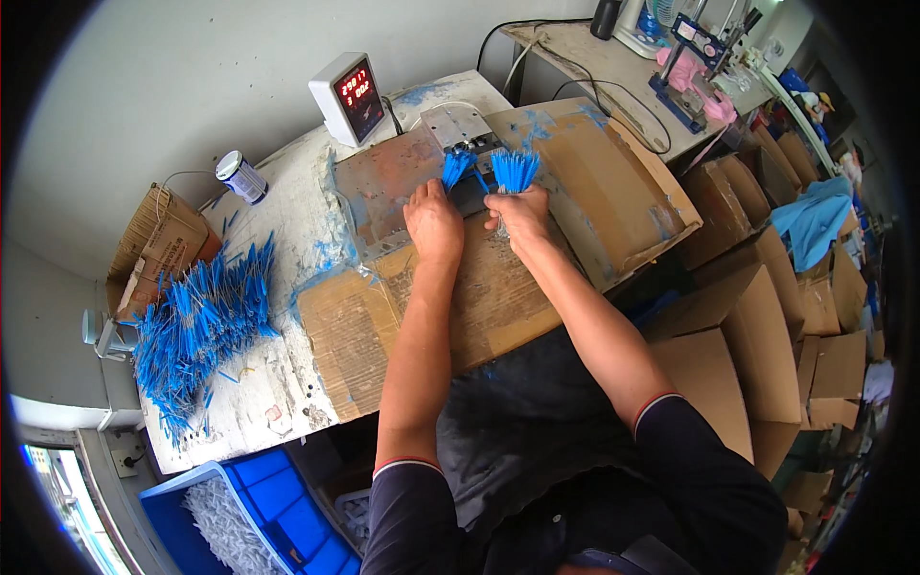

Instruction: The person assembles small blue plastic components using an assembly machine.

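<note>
My left hand (436, 225) is closed around a small bundle of thin blue-ended sticks (457, 167), whose blue ends fan out past the fingers. A fuller bundle of the same blue-ended sticks (516, 171) stands up out of my closed right hand (518, 213), with pale shafts showing below the fist. One single blue stick (482, 180) slants between the two hands, close to my right thumb; whether the thumb holds it cannot be made out. Just beyond both hands sits a small metal machine block (460, 126). Both wrists are above a cardboard-covered work surface (479, 307).
A large heap of blue-ended sticks (206, 326) lies at the left, by a cardboard box (163, 251) and a white-and-blue can (241, 177). A red-digit display (351, 101) stands behind. Blue bins (287, 508) are below left; open cartons (733, 364) crowd the right.
</note>
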Tool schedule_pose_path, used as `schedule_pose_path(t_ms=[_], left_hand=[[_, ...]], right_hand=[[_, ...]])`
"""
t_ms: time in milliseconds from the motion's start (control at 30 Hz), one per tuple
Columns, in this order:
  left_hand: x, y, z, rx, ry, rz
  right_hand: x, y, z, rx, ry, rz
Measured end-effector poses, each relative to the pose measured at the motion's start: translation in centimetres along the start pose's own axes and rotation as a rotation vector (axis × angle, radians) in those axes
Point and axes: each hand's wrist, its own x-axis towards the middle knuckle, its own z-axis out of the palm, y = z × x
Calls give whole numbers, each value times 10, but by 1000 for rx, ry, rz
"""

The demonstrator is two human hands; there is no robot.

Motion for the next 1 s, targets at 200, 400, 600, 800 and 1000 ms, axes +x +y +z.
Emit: schedule_pose_path(t_ms=[200, 400, 600, 800, 1000], left_hand=[[-1, -5, 2, 46, 31, -10], [5, -9, -14, -32, 90, -287], [5, -10, -12, -38, 114, -268], [4, -9, -13, -61, 117, -269], [4, -10, -13, -65, 113, -259]], right_hand=[[-3, -4, 4, -16, -3, 23], [6, -4, 11, -51, 17, 37], [9, 2, 19, -124, 106, 24], [6, 9, 16, -116, 87, -25], [7, 14, 19, -104, 105, -45]])
